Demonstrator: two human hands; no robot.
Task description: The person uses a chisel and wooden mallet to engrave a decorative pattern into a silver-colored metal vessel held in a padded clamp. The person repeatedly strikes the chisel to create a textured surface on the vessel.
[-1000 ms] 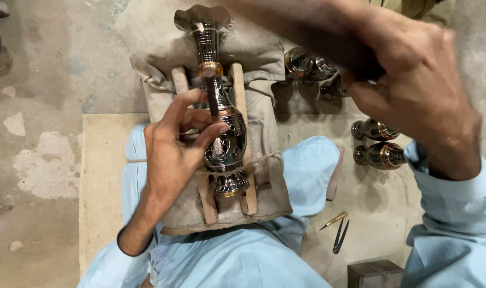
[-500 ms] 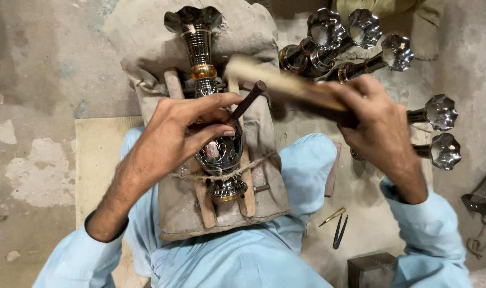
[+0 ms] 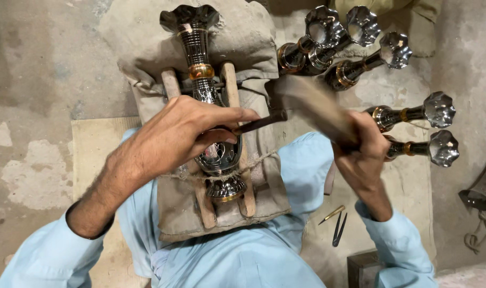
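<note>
A dark engraved metal vase [image 3: 197, 50] with gold bands and a flared scalloped mouth lies lengthwise between two wooden slats [image 3: 231, 88] on a cloth-wrapped cushion [image 3: 253, 37], tied down with string. My left hand [image 3: 181, 133] rests over the vase's belly and grips a dark chisel [image 3: 261, 121] whose shaft points to the right. My right hand [image 3: 360, 152] holds a wooden mallet [image 3: 312, 104], blurred with motion, its head just right of the chisel's end.
Several finished vases [image 3: 339, 40] of the same kind lie on the concrete floor at the upper right, two more [image 3: 419, 130] further right. Small metal tools [image 3: 336, 224] lie near my right knee. A dark block [image 3: 363, 266] sits at the bottom.
My right hand has swung the mallet down and left toward the chisel. My left hand has settled onto the vase with the chisel; the view has shifted slightly.
</note>
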